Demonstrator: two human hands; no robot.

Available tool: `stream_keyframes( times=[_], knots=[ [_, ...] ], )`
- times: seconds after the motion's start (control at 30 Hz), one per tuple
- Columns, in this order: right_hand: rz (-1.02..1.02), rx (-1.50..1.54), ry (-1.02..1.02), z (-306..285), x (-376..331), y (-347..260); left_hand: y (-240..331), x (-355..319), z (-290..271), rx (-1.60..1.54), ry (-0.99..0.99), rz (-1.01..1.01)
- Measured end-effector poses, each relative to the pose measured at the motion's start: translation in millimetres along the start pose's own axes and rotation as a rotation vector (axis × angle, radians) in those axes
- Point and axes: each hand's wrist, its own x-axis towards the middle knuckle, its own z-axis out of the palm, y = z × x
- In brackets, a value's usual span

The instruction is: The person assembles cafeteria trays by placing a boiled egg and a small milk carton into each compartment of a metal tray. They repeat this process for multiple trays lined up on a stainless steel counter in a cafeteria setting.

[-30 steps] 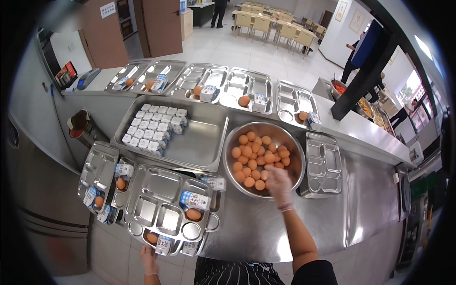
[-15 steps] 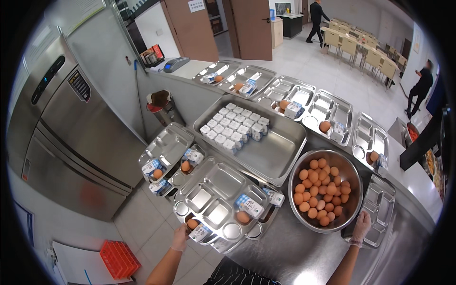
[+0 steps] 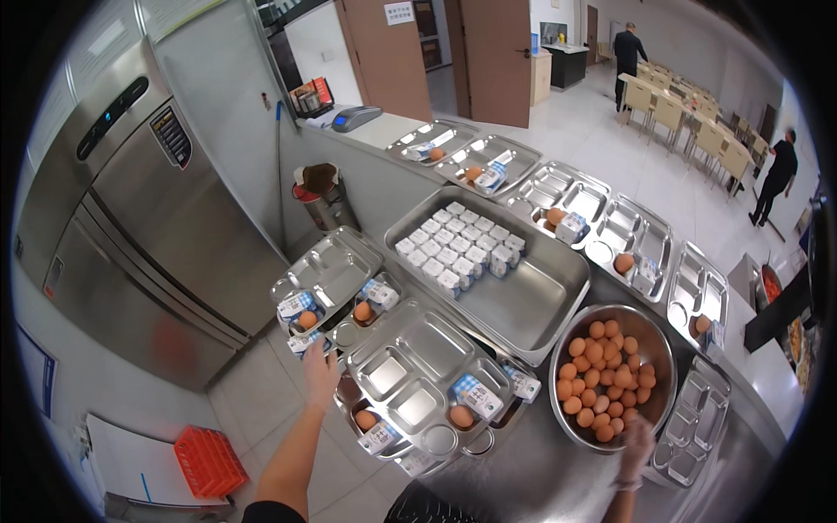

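Observation:
My left hand [image 3: 322,375], in a clear glove, reaches up beside the left edge of the stacked steel trays [image 3: 418,344]. Its fingers stretch out close to a blue-and-white carton [image 3: 309,343] at the lower end of another compartment tray [image 3: 336,261]. Blurred by motion, my gloved right hand [image 3: 637,451] is at the near right rim of a round steel bowl [image 3: 571,423] heaped with brown eggs [image 3: 602,375]. Whether its fingers hold anything cannot be made out. On the stack, an egg [image 3: 461,417] lies near a carton [image 3: 476,396].
A deep steel pan [image 3: 540,305] with rows of small cartons [image 3: 453,248] stands behind the stack. Compartment trays [image 3: 558,192] line the ledge, and another tray [image 3: 695,423] is right of the bowl. A steel refrigerator [image 3: 166,235] stands at left; two people [image 3: 776,179] are across the room.
My left hand has left the stack's lower left corner and moved up towards the left trays. My right hand has let go of the right-hand tray and shifted to the bowl's rim.

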Motion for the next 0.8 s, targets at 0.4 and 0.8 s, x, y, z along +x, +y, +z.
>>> stream_keyframes(
  times=[0.4, 0.8],
  knots=[
    [0.429, 0.316, -0.630, 177, -163, 32, -33, 120, 93, 0.384, -0.206, 0.259],
    [0.586, 0.151, -0.674, 193, -173, 28, -21, 112, 71, 0.398, -0.233, 0.355]
  ],
)
